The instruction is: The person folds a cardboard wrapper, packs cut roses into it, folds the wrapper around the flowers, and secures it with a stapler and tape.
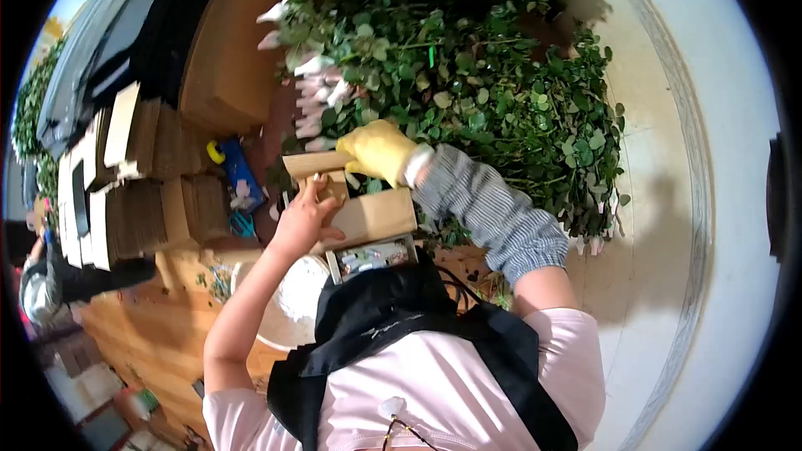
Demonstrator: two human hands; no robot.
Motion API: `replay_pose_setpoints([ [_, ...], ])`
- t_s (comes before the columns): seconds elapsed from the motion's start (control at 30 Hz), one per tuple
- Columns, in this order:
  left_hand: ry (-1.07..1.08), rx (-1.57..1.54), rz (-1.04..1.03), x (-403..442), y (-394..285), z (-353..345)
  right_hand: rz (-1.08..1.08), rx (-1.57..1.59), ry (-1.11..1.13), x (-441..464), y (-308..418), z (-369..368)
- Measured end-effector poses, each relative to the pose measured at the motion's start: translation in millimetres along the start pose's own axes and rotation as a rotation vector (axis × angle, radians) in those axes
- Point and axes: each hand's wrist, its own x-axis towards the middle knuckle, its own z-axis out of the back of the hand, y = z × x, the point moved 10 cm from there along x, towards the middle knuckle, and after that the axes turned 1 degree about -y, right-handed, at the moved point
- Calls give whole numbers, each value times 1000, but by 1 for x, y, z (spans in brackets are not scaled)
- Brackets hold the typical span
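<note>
A brown piece of folded cardboard [368,219] lies in front of me, its narrow ribbed flap [311,164] raised at the far side. My left hand [305,219], bare, reaches over the cardboard's left part with fingers and thumb apart, touching it. My right hand [378,150], in a yellow glove below a striped sleeve, has its fingers closed around the flap's right end. Beyond both hands lie leafy rose stems [468,100], bundled, with pale pink wrapped heads [316,104] pointing left.
Stacked cardboard pieces [134,217] stand at left, near a blue object [240,171] and blue-handled scissors [242,223]. Close to my apron are a white-lined bucket [292,305] and an open box of small items [372,257]. Another person [42,288] is at far left.
</note>
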Motion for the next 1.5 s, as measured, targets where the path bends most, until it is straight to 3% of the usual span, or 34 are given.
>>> replay_pose_setpoints([
  [0.03, -30, -23, 20, -5, 9, -9, -34, -219, 166, -4, 16, -21],
  [0.1, -53, -49, 70, -17, 17, -18, -80, -207, 103, -38, 46, -39],
  [0.13, -208, -30, 88, -30, 20, -14, -99, -277, 105, -45, 53, -51],
  [0.17, -384, -452, 359, -48, 39, -27, -121, -351, 99, -49, 57, -63],
  [0.2, -559, -441, 441, -56, 36, -25, -122, -510, -81, -52, 68, -61],
  [0.23, -722, -415, 511, -70, 36, -17, -152, -582, -88, -50, 71, -68],
  [0.3, -673, -101, 297, -53, 8, 24, -141, -643, -23, -47, 74, -71],
  [0.37, -453, 154, 110, -30, -13, 37, -52, -597, 25, -48, 63, -74],
  [0.43, -314, 143, 124, -29, 4, 6, -27, -168, -56, -62, 29, -47],
  [0.5, -466, 83, 172, -43, 0, 8, -150, 337, -129, -95, -17, -45],
  [0.53, -509, 58, 197, -46, 0, 5, -263, 481, 12, -101, -27, -55],
  [0.63, -585, 6, 235, -48, 1, 0, -143, 176, -79, -84, 0, -11],
  [0.7, -583, -82, 222, -50, 7, -7, -31, 608, -161, -60, 36, -3],
  [0.73, -587, -106, 202, -52, 10, -11, -13, 613, -89, -55, 50, -18],
  [0.77, -589, -129, 182, -55, 11, -11, 86, 420, 11, -50, 67, -39],
  [0.83, -533, -159, 152, -66, 13, -13, 25, 142, 173, -46, 71, -61],
  [0.87, -577, -379, 196, -76, 26, -13, 88, 206, 49, -48, 77, -49],
  [0.93, -738, -720, 339, -101, 65, -27, 66, 207, 86, -49, 82, -45],
  [0.97, -810, -657, 515, -117, 93, -37, 49, 197, 105, -47, 81, -45],
  [1.03, -551, -123, 767, -120, 121, -61, 66, 192, 97, -46, 82, -46],
  [1.17, -220, -18, 861, -100, 153, -102, 43, 177, 166, -41, 79, -49],
  [1.27, -236, -355, 829, -104, 171, -100, 10, 194, 191, -41, 80, -48],
  [1.3, -171, -848, 812, -107, 182, -130, -5, 189, 206, -39, 79, -49],
  [1.37, -145, -1307, 831, -118, 152, -107, -4, 196, 194, -38, 77, -49],
  [1.4, -316, -1199, 749, -119, 137, -85, -16, 207, 200, -37, 76, -50],
  [1.43, -525, -722, 640, -121, 117, -36, -29, 219, 213, -38, 76, -51],
  [1.5, -323, -261, 671, -120, 82, 4, -33, 222, 212, -38, 75, -53],
])
